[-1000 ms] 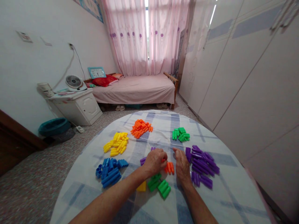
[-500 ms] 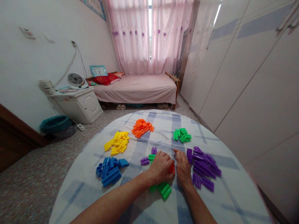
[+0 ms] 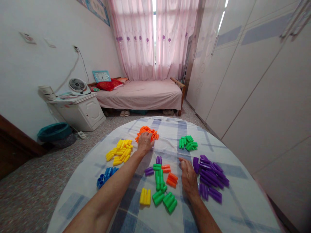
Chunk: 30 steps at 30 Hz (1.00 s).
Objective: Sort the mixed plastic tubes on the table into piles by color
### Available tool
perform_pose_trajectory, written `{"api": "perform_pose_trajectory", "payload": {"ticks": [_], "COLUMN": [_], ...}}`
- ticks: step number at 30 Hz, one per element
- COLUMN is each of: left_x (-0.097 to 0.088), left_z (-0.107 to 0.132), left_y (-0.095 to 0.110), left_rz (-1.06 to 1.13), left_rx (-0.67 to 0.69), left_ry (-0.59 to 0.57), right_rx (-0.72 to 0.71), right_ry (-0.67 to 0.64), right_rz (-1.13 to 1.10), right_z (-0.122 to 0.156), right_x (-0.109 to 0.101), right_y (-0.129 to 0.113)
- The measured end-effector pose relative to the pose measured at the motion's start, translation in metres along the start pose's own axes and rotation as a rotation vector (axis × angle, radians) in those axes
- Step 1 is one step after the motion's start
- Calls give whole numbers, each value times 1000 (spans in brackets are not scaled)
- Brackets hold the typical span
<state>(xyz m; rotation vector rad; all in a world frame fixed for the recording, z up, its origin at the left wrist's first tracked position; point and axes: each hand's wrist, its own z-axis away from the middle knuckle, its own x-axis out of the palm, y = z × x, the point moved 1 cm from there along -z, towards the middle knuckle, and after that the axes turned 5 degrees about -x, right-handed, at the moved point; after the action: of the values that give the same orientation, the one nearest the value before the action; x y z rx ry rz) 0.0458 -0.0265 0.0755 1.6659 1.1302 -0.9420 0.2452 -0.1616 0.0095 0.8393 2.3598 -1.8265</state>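
My left hand (image 3: 145, 143) reaches over the pile of orange plastic building pieces (image 3: 155, 133), fingers apart and bent down; its fingertips are partly lost among them. Resting on the cloth, my right hand (image 3: 189, 178) has its fingers stretched out, holding nothing, just left of the purple pieces (image 3: 211, 173). Between my arms lies an arrangement of tube-shaped pieces: a green column (image 3: 159, 178), green pieces (image 3: 170, 202) below it, purple ones (image 3: 149, 171) at its upper left and top, and two orange groups (image 3: 172, 179) on its right. A yellow piece (image 3: 145, 196) lies at lower left.
Yellow pieces (image 3: 120, 151) are heaped on the left of the round table (image 3: 218, 216). Blue pieces (image 3: 105, 177) are partly hidden behind my left forearm. A green pile (image 3: 188, 143) sits at the back right. Beyond the table stand a bed (image 3: 143, 94) and wardrobe (image 3: 255, 81).
My left hand has left the central arrangement and moved up and left to the orange pile, uncovering the orange groups and the yellow piece. My right hand stays nearly in place.
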Motion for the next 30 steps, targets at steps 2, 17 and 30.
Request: {"api": "perform_pose_trajectory", "payload": {"ticks": [2, 17, 30], "left_x": [-1, 5, 7], "left_z": [8, 114, 30], "left_y": [3, 68, 18], "left_rz": [15, 168, 384], "left_rx": [20, 674, -45], "left_ry": [-20, -417, -109], "right_rx": [-3, -12, -31], "right_ry": [2, 19, -5], "right_rz": [10, 12, 32], "right_z": [0, -1, -2], "right_x": [0, 1, 0], "right_y": [-1, -1, -3]}}
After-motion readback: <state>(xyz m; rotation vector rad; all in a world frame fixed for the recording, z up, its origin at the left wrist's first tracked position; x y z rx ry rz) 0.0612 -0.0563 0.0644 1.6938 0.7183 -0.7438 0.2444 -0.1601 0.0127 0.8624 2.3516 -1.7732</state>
